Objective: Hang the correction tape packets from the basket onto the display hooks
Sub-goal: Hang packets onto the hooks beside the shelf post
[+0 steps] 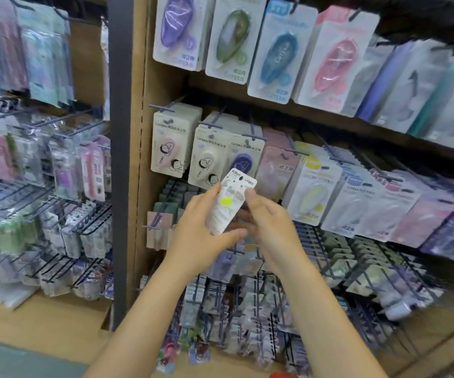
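Hands meet in front of a tan shelving unit hung with carded stationery, both gripping one white cardboard correction tape packet (230, 200) that shows its printed back and a small yellow-green sticker. Left hand (202, 227) pinches the packet's left edge, thumb lying below its lower end and fingertips on the upper left side. Right hand (265, 222) grips the right edge, thumb pressed on the card face just beside the sticker, the other fingers curled behind. Tilted with its top leaning right, the packet is held in the air, on no hook, just below and in front of the middle row of beige carded correction tapes (175, 140) that hang from dark metal display hooks (165, 107). Next to those hangs a purple-cased one (243, 162), partly covered by the held packet. Above, a row of large white blister cards holds purple, green, blue and pink tape dispensers (280, 47). Rows of small packets on wire pegs (247, 304) fill the lower shelf, and a second rack of blurred wrapped goods (43, 165) stands to the left beyond a dark grey upright post (120, 159)
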{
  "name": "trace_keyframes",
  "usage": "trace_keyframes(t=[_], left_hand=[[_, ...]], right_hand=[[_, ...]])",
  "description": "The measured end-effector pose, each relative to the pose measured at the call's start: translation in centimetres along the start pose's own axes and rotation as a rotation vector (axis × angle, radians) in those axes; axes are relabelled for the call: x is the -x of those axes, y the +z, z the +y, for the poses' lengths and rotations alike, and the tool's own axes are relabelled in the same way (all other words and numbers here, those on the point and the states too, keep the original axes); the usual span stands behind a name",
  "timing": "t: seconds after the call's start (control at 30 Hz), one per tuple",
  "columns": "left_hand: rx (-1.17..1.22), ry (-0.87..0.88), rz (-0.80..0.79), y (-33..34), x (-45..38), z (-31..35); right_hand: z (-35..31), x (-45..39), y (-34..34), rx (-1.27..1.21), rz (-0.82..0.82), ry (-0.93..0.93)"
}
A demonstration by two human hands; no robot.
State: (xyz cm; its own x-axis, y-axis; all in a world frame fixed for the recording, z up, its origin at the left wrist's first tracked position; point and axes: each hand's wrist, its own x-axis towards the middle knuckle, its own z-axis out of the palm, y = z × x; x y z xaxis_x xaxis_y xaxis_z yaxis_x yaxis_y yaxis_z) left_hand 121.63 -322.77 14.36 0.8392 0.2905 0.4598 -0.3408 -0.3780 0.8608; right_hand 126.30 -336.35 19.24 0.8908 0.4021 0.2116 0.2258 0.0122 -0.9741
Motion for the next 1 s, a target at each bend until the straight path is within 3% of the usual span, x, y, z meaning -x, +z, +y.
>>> trace_keyframes(t=[0.1, 0.23, 0.33, 0.6, 0.7, 0.83, 1.0], left_hand=[[0.209, -0.034, -0.077, -0.3, -0.5, 0.7], [0.64, -0.244, -0.02, -0.4, -0.9, 1.6], [0.773, -0.269, -0.031, -0.5, -1.4, 1.8], [0.662, -0.256, 0.034, -1.1, -1.8, 0.3], [0.659, -0.325, 0.037, -1.3, -1.8, -1.0], [0.585, -0.401, -0.016, -0.3, -1.8, -2.2], [0.55, -0.336, -0.096, 3.8, -2.8, -0.2]], right_hand=[[-0.8, 0.3, -1.1, -0.012, -0.034, -0.066], [-0.9, 0.0, -1.9, 0.096, 0.077, -0.119], [-0.5, -0.2, -1.7, 0.073, 0.081, -0.1], [0.7, -0.9, -0.5, 0.111, 0.035, -0.065], [1.8, -1.5, 0.0, 0.1, 0.055, 0.017], [3.0, -1.2, -0.4, 0.09, 0.096, 0.068], [2.4, 0.8, -4.6, 0.041, 0.223, 0.029]])
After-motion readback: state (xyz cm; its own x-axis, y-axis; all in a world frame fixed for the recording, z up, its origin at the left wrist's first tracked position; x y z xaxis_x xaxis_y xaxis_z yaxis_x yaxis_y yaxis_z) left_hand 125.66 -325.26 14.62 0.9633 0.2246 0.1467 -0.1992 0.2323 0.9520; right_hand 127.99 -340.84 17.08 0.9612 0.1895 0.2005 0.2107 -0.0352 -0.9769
